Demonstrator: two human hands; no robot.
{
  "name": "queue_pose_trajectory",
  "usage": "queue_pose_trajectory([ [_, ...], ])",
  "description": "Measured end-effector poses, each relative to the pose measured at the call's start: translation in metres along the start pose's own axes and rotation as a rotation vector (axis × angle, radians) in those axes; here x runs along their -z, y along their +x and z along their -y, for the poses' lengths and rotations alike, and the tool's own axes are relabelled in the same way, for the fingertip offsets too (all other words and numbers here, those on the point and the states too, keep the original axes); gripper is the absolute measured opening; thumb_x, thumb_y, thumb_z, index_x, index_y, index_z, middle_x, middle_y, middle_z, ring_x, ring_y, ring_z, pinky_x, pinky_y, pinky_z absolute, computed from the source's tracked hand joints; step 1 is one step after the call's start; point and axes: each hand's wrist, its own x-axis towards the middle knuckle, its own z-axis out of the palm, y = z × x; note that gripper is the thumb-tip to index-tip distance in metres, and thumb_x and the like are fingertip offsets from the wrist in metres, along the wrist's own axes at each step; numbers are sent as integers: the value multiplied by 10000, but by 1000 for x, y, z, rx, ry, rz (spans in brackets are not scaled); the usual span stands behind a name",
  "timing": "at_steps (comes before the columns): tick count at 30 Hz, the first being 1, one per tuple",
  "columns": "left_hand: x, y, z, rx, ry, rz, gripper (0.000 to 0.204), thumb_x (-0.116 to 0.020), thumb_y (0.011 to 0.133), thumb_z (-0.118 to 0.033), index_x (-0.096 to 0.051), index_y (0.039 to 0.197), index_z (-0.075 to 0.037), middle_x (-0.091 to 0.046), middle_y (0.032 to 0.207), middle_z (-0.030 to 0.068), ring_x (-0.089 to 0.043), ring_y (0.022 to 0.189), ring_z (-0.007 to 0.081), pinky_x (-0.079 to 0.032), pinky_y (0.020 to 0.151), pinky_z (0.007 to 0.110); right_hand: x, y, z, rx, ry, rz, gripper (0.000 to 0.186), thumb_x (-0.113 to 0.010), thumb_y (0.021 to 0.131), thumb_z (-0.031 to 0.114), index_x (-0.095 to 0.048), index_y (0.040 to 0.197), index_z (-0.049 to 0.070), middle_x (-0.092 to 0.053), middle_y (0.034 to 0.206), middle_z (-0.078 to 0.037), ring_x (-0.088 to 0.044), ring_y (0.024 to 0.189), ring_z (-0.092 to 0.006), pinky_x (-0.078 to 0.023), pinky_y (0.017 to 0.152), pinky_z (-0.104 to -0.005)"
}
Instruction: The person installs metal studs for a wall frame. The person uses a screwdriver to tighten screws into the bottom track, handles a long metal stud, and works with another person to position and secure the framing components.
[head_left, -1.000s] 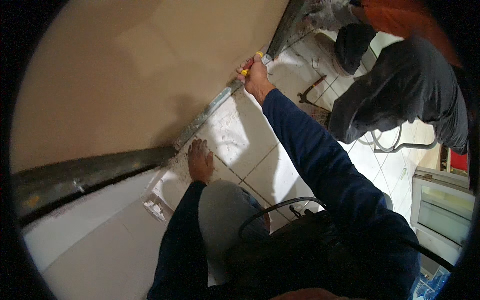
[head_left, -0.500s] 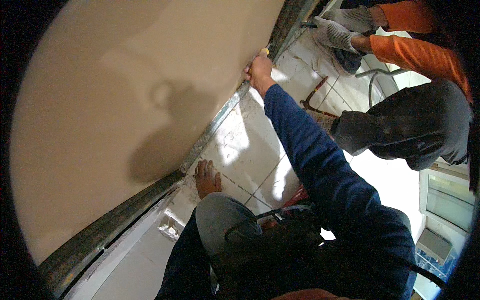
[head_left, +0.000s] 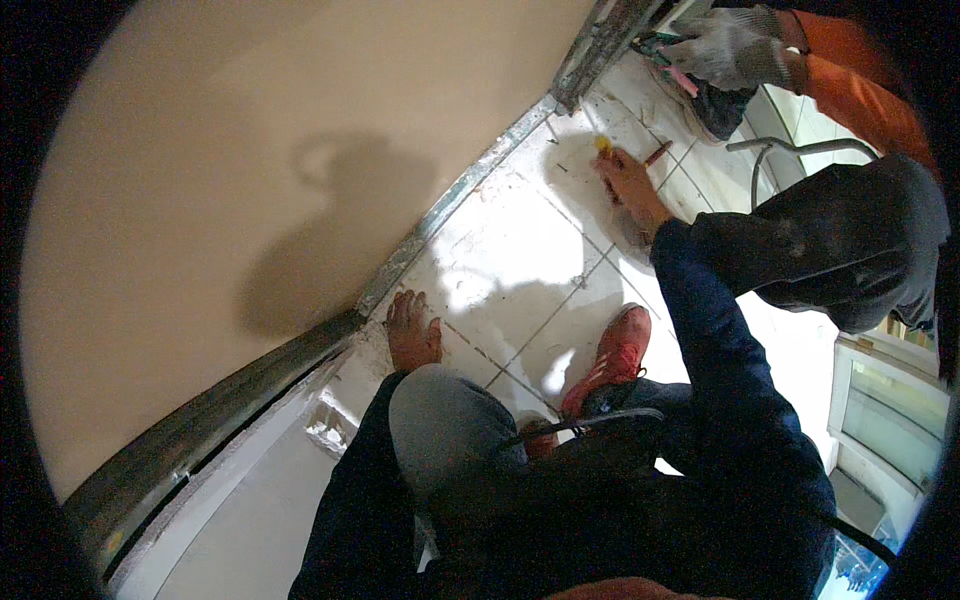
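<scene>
My left hand (head_left: 413,335) rests flat on the white tiled floor (head_left: 520,325), its fingers spread next to the metal strip along the wall's base. My right hand (head_left: 632,185) is farther off over the floor, fingers curled around a small object with a yellow end (head_left: 603,145); the rest of that object is hidden and blurred. Just past this hand, a short length of a reddish-brown tool (head_left: 658,153) shows on the tiles, its remainder covered by my hand.
A beige panel (head_left: 250,180) fills the left, bordered by a dark metal rail (head_left: 230,415) and a galvanised strip (head_left: 460,205). At upper right a co-worker's gloved hand (head_left: 725,50) grips a tool with a pink handle (head_left: 682,82). A grey hose (head_left: 800,147) lies nearby.
My right hand has moved away from the panel's lower edge, rightward over the floor, with the yellow-ended object still in it. My left hand stays on the floor. A red shoe has come into view.
</scene>
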Motion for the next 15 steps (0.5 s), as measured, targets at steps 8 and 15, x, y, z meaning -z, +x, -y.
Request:
queue_pose_trajectory([
  [8,7,-9,9,-24,-23,3,538,-577,785,-201,-419,1266,-18,-399,1304,224,-344,1231,423,-250,1042,524,-49,-11,-3,202,-454,144,649,-671,754,451,-510,1186,-6,-502,1220,-232,-482,1139,-345,-380,971,-389],
  [15,9,-7,-1,-13,-85,-54,521,-575,784,-197,-435,1253,-18,-415,1284,229,-351,1221,434,-262,1029,537,22,56,149,450,237,-295,638,-756,714,290,-493,1186,-49,-531,1207,-179,-489,1124,-264,-371,968,-348],
])
